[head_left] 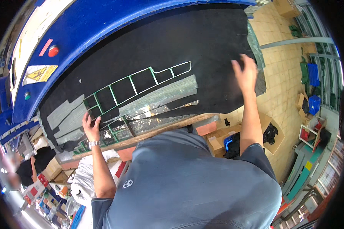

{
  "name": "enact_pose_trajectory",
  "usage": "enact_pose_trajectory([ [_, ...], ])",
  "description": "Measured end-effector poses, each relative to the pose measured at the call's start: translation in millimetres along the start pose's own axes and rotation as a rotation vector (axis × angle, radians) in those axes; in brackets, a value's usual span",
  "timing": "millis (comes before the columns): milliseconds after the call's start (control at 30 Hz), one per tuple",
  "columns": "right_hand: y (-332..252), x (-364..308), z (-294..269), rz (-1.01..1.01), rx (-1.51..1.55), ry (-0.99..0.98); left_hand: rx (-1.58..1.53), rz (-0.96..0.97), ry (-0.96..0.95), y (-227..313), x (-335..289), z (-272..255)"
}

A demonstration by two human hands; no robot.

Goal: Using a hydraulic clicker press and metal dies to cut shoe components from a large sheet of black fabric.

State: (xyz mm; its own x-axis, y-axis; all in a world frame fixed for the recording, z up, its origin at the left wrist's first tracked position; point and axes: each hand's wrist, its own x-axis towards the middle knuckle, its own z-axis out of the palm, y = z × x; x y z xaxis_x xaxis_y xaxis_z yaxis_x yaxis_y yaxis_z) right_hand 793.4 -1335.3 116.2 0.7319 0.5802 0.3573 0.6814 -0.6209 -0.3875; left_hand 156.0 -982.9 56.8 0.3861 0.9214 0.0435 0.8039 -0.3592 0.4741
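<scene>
A long green cutting die (134, 84), a metal frame with several cross bars, lies on a black sheet (214, 42) that looks like leather or cloth. Its narrow end points to the right. My left hand (91, 128), with a metal watch on the wrist, has thumb and fingers around the die's near left corner; the exact contact is partly hidden. Over the right part of the sheet, my right hand (246, 74) is raised with its fingers apart and nothing in it. Cut-out gaps along the sheet's near side show the grey-green board (160, 93) beneath.
A big blue machine (114, 21) with a red button arches along the far side. More green die frames (112, 133) lie at the near edge, by a wooden rail (156, 136). Cardboard boxes (216, 143) stand below right. Another person (28, 170) is at far left.
</scene>
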Motion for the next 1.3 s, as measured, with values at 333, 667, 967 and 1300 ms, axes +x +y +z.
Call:
enact_pose_trajectory([
  [333,-92.6,8.8,70.8,-0.447,0.384,-0.446,-0.009,-0.029,-0.024,12.8,1.7,-10.1],
  [667,-9.4,18.2,44.8,-0.231,0.319,-0.361,0.058,0.213,0.083,131.1,10.5,41.9],
  [967,-3.6,16.6,47.8,-0.153,0.283,-0.346,0.044,0.179,0.068,136.8,-1.8,55.5],
  [1300,4.2,22.9,52.3,-0.078,0.282,-0.331,0.034,0.166,0.076,149.6,-1.8,62.3],
])
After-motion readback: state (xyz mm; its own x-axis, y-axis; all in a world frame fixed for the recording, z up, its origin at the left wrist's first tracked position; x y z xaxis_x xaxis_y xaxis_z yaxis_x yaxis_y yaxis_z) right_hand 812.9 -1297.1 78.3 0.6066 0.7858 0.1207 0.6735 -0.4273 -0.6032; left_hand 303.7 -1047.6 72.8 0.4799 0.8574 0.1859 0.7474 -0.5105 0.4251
